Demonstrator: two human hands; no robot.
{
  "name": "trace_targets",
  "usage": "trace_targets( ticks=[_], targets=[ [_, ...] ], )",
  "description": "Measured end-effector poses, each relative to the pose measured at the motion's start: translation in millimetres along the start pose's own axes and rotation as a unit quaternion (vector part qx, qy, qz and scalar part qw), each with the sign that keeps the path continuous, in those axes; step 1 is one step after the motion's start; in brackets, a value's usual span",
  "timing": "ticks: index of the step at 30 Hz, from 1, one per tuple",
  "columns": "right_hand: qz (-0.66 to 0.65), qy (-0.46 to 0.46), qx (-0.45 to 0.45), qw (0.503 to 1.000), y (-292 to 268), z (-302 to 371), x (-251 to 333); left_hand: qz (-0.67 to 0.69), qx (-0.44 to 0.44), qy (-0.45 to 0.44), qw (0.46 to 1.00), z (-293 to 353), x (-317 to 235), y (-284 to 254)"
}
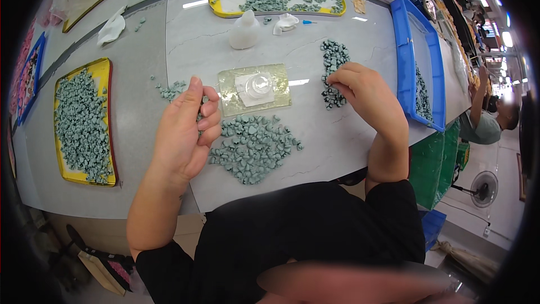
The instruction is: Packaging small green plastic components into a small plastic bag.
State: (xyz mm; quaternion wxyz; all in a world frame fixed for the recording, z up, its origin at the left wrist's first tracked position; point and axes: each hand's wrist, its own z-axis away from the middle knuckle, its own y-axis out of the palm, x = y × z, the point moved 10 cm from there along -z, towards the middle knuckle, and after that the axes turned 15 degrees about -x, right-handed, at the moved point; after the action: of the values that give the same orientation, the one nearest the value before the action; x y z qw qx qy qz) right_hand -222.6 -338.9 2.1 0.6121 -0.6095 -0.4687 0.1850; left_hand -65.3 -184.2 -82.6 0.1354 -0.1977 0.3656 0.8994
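Observation:
My left hand (190,126) is raised over the table with its fingers curled and the thumb up. Small grey-green pieces show between its fingers. At the right, my right hand (365,91) pinches its fingertips at the edge of a group of dark-edged grey-green pieces (334,56); what is between the fingertips is hidden. A loose heap of similar pieces (253,149) lies in front of me. Between my hands is a yellowish, see-through mat (228,87), bearing white paper (247,99) and a small clear round dish (261,84).
Yellow-rimmed trays of pieces stand at the left (109,87) and far side (270,14). A white bottle (244,31), crumpled tissue (286,23) and blue-tipped needle (309,22) lie beyond the mat. A blue bin (402,62) stands at the right; another person (485,126) is beyond it.

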Motion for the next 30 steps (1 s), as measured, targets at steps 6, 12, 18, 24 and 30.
trace_targets(
  ticks=[6, 12, 18, 24, 30],
  targets=[
    [0.003, -0.031, 0.067, 0.997, 28.5, 5.1, 9.0, -0.030, -0.064, 0.042, 0.997, -0.6, -6.9, -1.7],
    [-0.029, -0.028, 0.043, 0.998, 33.5, 2.3, 19.4, -0.054, -0.018, 0.059, 0.997, 3.0, -1.8, 1.0],
    [-0.163, -0.015, 0.001, 0.987, 29.6, 1.7, 46.4, -0.063, 0.077, -0.007, 0.995, 13.8, 18.6, 15.4],
    [-0.291, -0.070, -0.007, 0.954, 26.4, 5.4, 92.7, -0.181, 0.066, -0.008, 0.981, 16.9, 40.4, 10.5],
    [-0.291, -0.159, -0.120, 0.936, 18.2, 13.5, 117.9, -0.194, 0.071, -0.004, 0.978, 19.3, 42.4, 8.7]
  ],
)
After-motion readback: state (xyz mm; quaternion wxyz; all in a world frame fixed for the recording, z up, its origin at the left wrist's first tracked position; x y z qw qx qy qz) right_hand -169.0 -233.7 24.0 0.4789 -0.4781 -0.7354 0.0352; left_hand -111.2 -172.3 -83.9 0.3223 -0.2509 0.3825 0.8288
